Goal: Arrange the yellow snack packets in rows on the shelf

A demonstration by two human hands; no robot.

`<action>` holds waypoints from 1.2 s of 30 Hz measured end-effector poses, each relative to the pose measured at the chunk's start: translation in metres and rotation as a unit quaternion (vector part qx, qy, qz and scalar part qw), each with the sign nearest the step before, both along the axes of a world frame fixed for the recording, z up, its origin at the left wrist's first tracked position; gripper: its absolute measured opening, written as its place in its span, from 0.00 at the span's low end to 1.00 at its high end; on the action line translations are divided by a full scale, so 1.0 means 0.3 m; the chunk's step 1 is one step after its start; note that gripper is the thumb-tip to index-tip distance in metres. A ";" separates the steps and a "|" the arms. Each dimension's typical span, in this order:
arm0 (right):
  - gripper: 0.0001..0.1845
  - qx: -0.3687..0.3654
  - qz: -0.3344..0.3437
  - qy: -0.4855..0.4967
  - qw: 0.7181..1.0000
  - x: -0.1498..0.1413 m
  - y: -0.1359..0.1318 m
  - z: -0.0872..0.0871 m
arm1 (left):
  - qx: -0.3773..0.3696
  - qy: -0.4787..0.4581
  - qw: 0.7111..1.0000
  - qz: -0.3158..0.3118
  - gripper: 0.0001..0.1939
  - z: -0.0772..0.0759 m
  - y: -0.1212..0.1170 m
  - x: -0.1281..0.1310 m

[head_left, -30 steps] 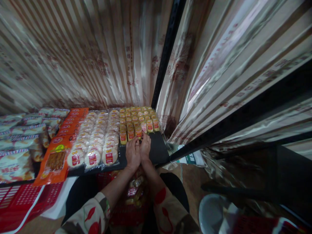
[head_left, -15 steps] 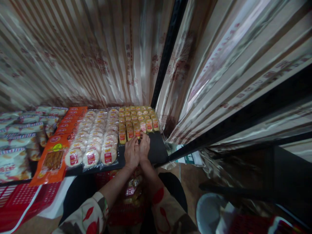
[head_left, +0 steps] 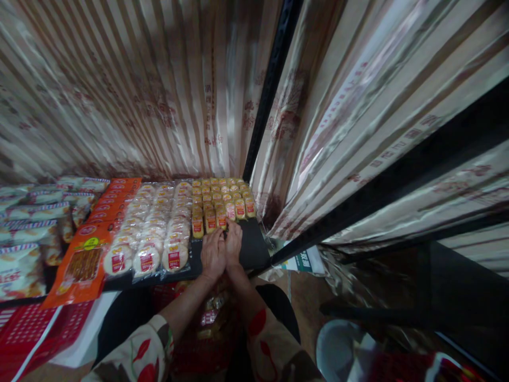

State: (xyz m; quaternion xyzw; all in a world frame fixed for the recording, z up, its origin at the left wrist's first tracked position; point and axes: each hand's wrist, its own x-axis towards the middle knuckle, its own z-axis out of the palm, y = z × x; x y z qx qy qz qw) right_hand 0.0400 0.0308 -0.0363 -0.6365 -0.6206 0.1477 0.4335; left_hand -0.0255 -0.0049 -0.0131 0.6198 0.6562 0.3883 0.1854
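Observation:
Small snack cakes point(head_left: 209, 219) in yellow wrappers with red labels stand in tight rows at the right end of a dark shelf point(head_left: 254, 246). My left hand point(head_left: 213, 255) and my right hand point(head_left: 234, 244) are side by side at the front of these rows, with bent fingers close together. Their fingertips meet just below one front cake point(head_left: 221, 218). Whether they touch it or pinch something small cannot be made out. To the left of the cakes, round white crackers point(head_left: 174, 257) in clear wrappers stand in three columns.
Farther left lie orange snack packets point(head_left: 81, 262) and white-and-blue snack bags point(head_left: 19, 270). Below the shelf are a red basket point(head_left: 51, 326) and more wrapped snacks point(head_left: 209, 318) between my knees. A black post point(head_left: 270, 95) and pleated curtains point(head_left: 170, 106) stand behind; a pale bucket point(head_left: 336, 350) is lower right.
The view has shifted slightly. My hands stay together at the front of the cakes, with fingertips a little lower, so more of the front cake shows.

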 end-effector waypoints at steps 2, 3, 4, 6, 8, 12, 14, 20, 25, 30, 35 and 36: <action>0.27 -0.002 0.006 0.010 1.000 0.000 0.000 -0.005 | -0.005 -0.003 1.000 -0.003 0.22 -0.002 0.003 0.000; 0.27 -0.002 0.011 0.015 1.000 0.001 0.000 -0.007 | -0.005 -0.005 1.000 -0.006 0.22 -0.004 0.004 -0.001; 0.27 -0.001 0.015 0.020 1.000 0.002 0.000 -0.009 | -0.003 -0.009 1.000 -0.007 0.22 -0.006 0.004 -0.001; 0.28 -0.003 0.021 0.028 0.999 0.003 0.000 -0.013 | 0.002 -0.015 1.000 -0.006 0.21 -0.009 0.002 -0.001; 0.28 -0.004 0.024 0.030 0.999 0.004 0.001 -0.014 | 0.008 -0.018 1.000 -0.004 0.21 -0.012 0.001 -0.001; 0.27 0.002 0.022 0.034 0.999 0.006 0.003 -0.018 | 0.025 -0.012 1.000 0.001 0.20 -0.012 -0.002 0.001; 0.28 0.006 0.023 0.045 0.999 0.008 0.003 -0.023 | 0.027 -0.011 1.000 0.002 0.20 -0.012 -0.005 0.005; 0.28 0.007 0.024 0.065 0.998 0.011 -0.008 -0.029 | 0.027 -0.018 0.999 0.003 0.20 -0.008 -0.023 0.010; 0.27 0.006 0.019 0.056 0.998 0.011 -0.038 -0.018 | 0.023 -0.016 1.000 0.004 0.19 0.000 -0.046 0.010; 0.27 0.005 0.014 0.029 0.999 0.019 -0.085 -0.024 | 0.009 -0.023 1.000 0.010 0.18 0.001 -0.091 0.019; 0.25 0.006 0.007 0.013 1.000 0.022 -0.146 -0.033 | -0.011 -0.034 0.999 -0.008 0.19 0.000 -0.150 0.020; 0.25 0.007 0.006 0.013 1.000 0.021 -0.161 -0.032 | -0.012 -0.035 0.999 -0.012 0.19 -0.001 -0.162 0.018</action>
